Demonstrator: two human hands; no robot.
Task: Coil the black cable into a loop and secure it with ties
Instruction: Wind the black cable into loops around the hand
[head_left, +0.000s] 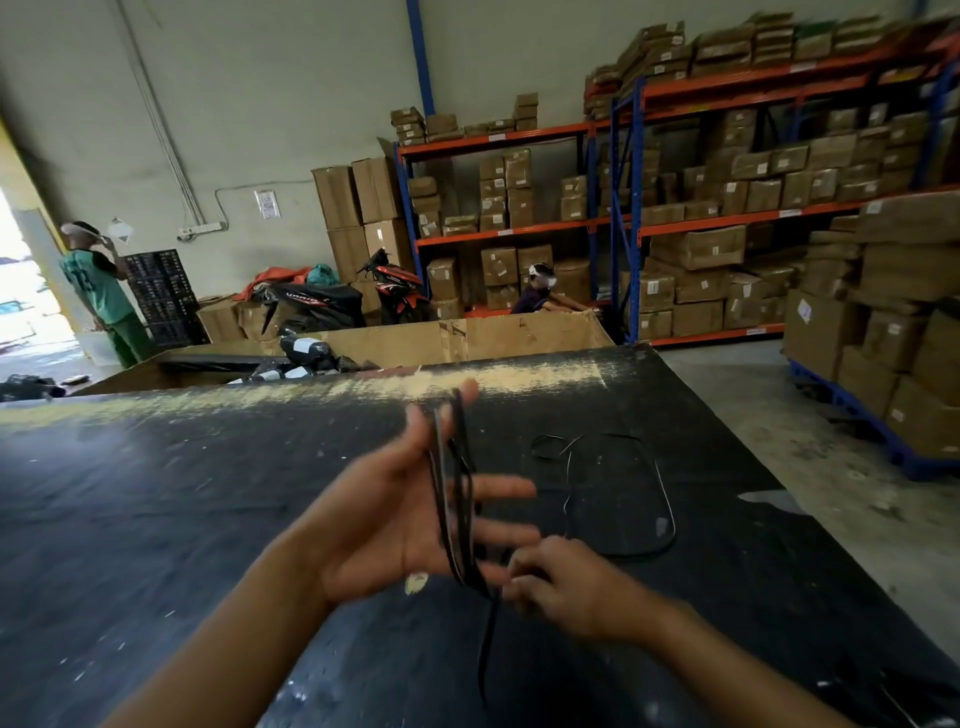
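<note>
My left hand (387, 512) is raised above the black table (156, 493), palm up and fingers spread. Several turns of the black cable (457, 499) are wound lengthwise around it, from thumb down to the palm's heel. My right hand (563, 587) is just right of the left palm, fingers pinched on the cable where it leaves the coil. A loose strand hangs down below the hands. The rest of the cable (660, 499) lies in an open loop on the table to the right.
A large open cardboard bin (519, 332) stands beyond the table's far edge. Shelving with cartons (727, 208) fills the right side. Two scooters and a seated person are behind the bin, and another person stands at far left by the doorway.
</note>
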